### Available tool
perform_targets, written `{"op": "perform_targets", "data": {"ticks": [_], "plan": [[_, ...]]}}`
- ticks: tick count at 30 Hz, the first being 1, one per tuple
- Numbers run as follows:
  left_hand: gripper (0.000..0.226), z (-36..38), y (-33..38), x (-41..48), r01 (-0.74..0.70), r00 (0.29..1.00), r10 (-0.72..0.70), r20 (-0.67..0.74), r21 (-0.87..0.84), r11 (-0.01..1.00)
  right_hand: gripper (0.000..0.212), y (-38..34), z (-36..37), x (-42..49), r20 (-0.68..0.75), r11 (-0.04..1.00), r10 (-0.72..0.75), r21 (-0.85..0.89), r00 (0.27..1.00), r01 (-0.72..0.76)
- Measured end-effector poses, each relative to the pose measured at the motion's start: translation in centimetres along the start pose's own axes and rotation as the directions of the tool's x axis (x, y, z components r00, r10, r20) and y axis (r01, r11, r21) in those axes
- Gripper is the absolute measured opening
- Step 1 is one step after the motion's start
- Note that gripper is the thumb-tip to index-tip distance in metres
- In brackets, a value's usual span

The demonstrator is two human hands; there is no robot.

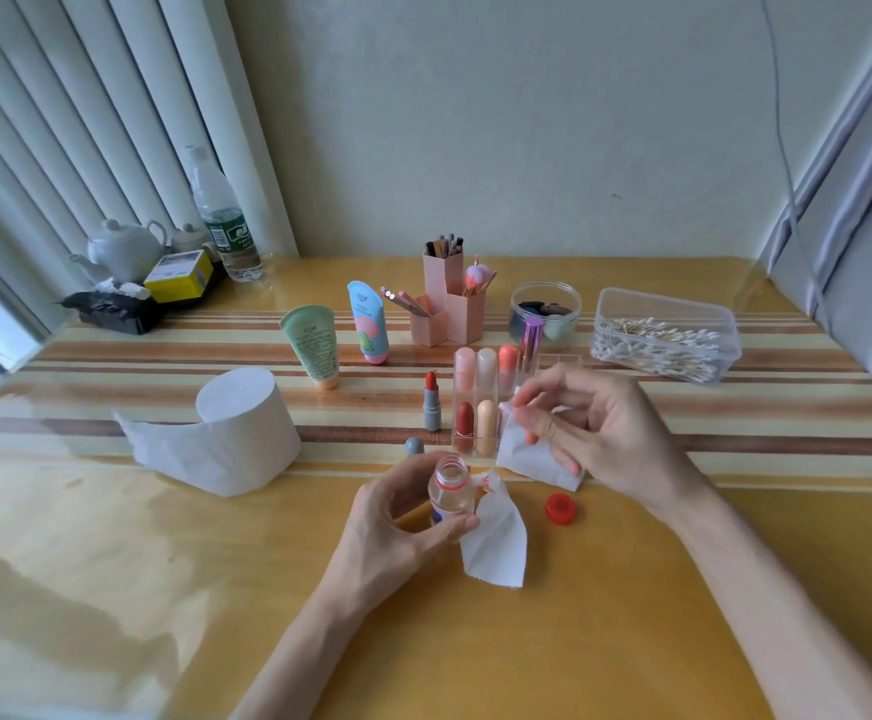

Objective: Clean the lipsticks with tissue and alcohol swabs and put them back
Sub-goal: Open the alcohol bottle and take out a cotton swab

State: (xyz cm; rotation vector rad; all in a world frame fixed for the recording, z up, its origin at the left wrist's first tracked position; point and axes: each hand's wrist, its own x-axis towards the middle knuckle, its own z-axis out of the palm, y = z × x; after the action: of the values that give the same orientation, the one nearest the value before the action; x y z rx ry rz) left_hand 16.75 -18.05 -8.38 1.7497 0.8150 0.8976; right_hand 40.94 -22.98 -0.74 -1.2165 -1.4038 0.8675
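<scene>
Near the desk's (631,589) front edge, the left hand (397,532) grips a small clear plastic alcohol bottle (451,493), upright, its round mouth uncapped. A crumpled tissue (496,543) smeared red lies touching it; the red ribbed cap (561,508) sits just right. The right hand (595,428) pinches a folded white tissue piece (527,452) between thumb and fingers. Beside it, an open grey-cased red lipstick (432,401) stands vertical, bullet pointing up, next to a clear acrylic organizer (480,402) holding rounded capsule-shaped lipsticks upright. A soft paper roll (247,428) stands toward the left edge, and a clear box of cotton swabs (665,335) toward the right.
</scene>
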Motion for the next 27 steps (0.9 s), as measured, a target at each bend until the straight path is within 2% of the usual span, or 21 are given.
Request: {"op": "perform_targets", "data": {"ticks": [6, 11, 16, 20, 23, 27], "plan": [[0.049, 0.0, -0.2, 0.0, 0.031, 0.999, -0.031, 0.011, 0.023, 0.999, 0.005, 0.9, 2.3, -0.6, 0.058, 0.999, 0.011, -0.051, 0.998, -0.008], [0.046, -0.2, -0.1, 0.0, 0.027, 0.999, -0.027, -0.032, 0.003, 1.000, 0.020, 1.0, 2.4, -0.9, 0.153, 0.996, 0.013, -0.095, 0.988, 0.002], [0.045, -0.3, -0.3, 0.0, 0.028, 0.998, -0.029, -0.063, -0.015, 1.000, 0.028, 0.8, 2.3, -0.9, 0.111, 0.992, -0.010, -0.127, 0.994, 0.024], [0.043, -0.2, -0.2, 0.0, 0.026, 0.998, -0.026, -0.062, -0.012, 1.000, 0.026, 1.2, 2.6, -0.9, 0.113, 0.985, -0.023, -0.166, 0.993, 0.042], [0.041, -0.2, -0.1, 0.0, 0.032, 0.998, -0.032, -0.060, -0.009, 0.999, 0.018, 1.0, 3.0, -1.2, 0.130, 0.994, 0.005, -0.113, 0.991, 0.009], [0.039, -0.3, 0.0, 0.0, 0.027, 0.998, -0.027, -0.054, -0.010, 1.000, 0.016, 0.1, 3.4, -1.6, 0.153, 0.988, 0.079, 0.118, 0.985, -0.097]]}}
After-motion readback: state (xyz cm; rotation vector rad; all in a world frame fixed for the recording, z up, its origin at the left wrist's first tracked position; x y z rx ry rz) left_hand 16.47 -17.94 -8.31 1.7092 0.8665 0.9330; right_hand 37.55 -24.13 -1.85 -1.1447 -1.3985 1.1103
